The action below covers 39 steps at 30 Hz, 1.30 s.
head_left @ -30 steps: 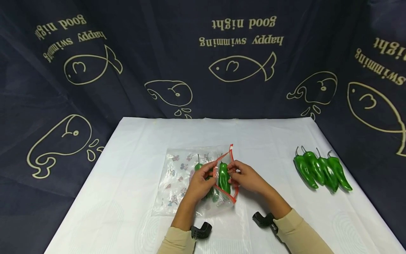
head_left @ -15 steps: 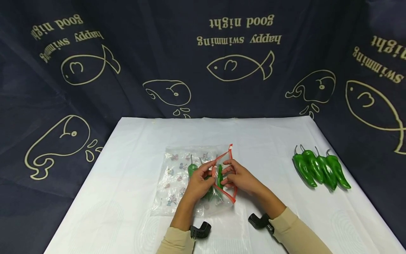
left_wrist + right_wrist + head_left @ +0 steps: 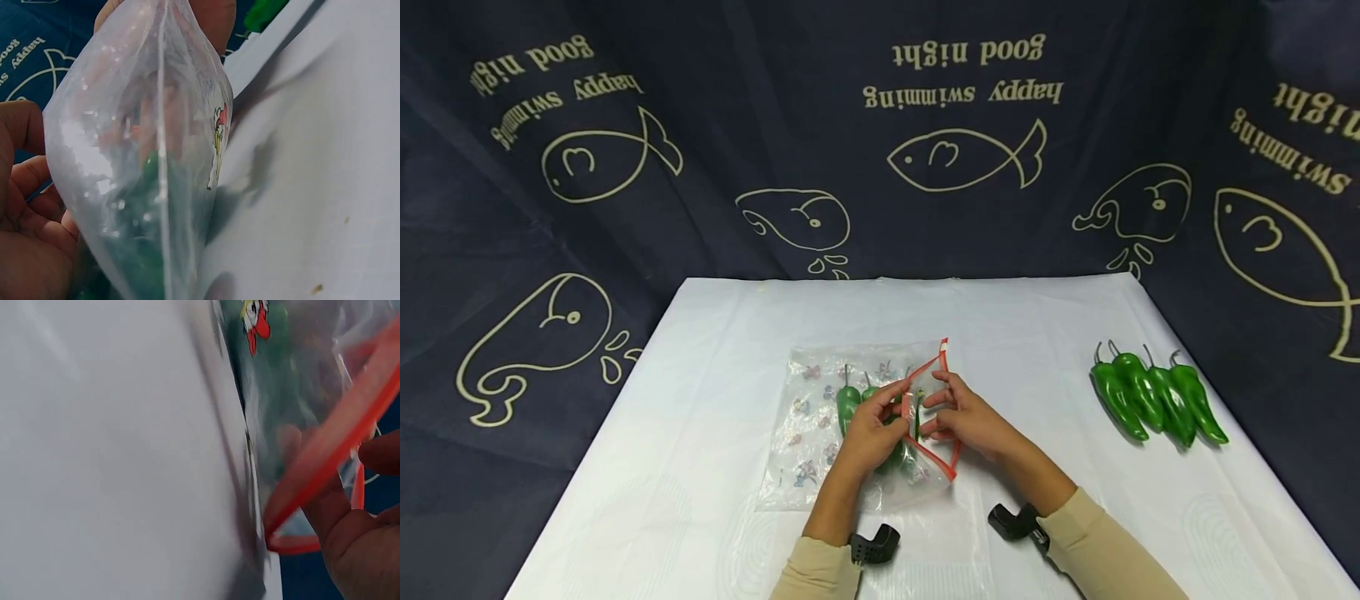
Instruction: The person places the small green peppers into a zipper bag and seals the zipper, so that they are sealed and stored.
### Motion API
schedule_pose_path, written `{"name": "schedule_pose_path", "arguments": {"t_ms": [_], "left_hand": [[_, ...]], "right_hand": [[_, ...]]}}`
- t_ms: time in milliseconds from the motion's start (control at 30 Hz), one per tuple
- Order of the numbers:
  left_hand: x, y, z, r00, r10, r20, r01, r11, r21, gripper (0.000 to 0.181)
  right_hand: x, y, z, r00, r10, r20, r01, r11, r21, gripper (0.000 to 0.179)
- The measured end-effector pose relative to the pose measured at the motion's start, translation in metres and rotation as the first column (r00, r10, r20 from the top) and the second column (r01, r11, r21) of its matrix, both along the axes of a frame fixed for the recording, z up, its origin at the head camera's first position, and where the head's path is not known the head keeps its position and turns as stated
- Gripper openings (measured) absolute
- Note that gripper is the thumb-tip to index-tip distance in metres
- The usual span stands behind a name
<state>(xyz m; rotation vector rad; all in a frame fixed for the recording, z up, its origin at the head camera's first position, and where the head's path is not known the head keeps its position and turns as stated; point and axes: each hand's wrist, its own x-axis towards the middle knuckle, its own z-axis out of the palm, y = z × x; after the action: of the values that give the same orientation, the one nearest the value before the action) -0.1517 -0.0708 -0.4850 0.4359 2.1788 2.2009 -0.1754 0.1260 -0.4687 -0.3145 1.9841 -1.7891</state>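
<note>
A clear zip bag (image 3: 801,433) with red edging and small printed figures lies on the table, its mouth facing right. Several green peppers (image 3: 847,407) show through the plastic. My left hand (image 3: 871,429) pinches the near red edge of the mouth, lifting it. At the opening, my right hand (image 3: 973,421) has loosely bent, spread fingers that reach inside beside a green pepper partly hidden by the plastic and hand. The right wrist view shows the fingers (image 3: 325,500) behind the red edge. In the left wrist view, the bulging plastic (image 3: 125,144) covers blurred green shapes.
Several more green peppers (image 3: 1157,400) lie side by side at the table's right, stems pointing away. A white cloth (image 3: 730,333) covers the table. Behind it hangs a dark blue curtain (image 3: 820,108) with fish drawings.
The pepper at the mouth has moved left, deeper into the bag. My right hand has gone from holding it to loosened fingers. Peppers inside have shifted left; the left hand stays put.
</note>
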Motion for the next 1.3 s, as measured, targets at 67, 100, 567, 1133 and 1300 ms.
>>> {"name": "schedule_pose_path", "arguments": {"t_ms": [67, 100, 567, 1133, 1300], "left_hand": [[0.0, -0.001, -0.001, 1.0, 0.001, 0.0, -0.001, 1.0, 0.009, 0.06], [0.0, -0.001, -0.001, 1.0, 0.001, -0.002, -0.001, 1.0, 0.012, 0.06], [0.012, -0.002, 0.029, 0.999, -0.014, 0.031, 0.014, 1.0, 0.001, 0.059], [0.014, -0.002, 0.033, 0.999, -0.013, 0.042, 0.012, 1.0, 0.01, 0.058], [0.014, -0.002, 0.033, 0.998, -0.017, 0.064, 0.016, 1.0, 0.015, 0.059]], "right_hand": [[-0.002, 0.005, 0.002, 0.999, 0.001, -0.047, 0.001, 1.0, 0.027, 0.07], [-0.002, 0.008, 0.005, 0.997, 0.0, -0.073, 0.003, 0.999, 0.042, 0.067], [-0.016, 0.071, 0.024, 0.95, -0.098, -0.296, 0.166, 0.963, 0.213, 0.045], [-0.013, 0.153, 0.037, 0.889, -0.076, -0.451, 0.311, 0.823, 0.475, 0.048], [-0.01, 0.175, 0.041, 0.876, -0.09, -0.473, 0.366, 0.762, 0.534, 0.053]]}}
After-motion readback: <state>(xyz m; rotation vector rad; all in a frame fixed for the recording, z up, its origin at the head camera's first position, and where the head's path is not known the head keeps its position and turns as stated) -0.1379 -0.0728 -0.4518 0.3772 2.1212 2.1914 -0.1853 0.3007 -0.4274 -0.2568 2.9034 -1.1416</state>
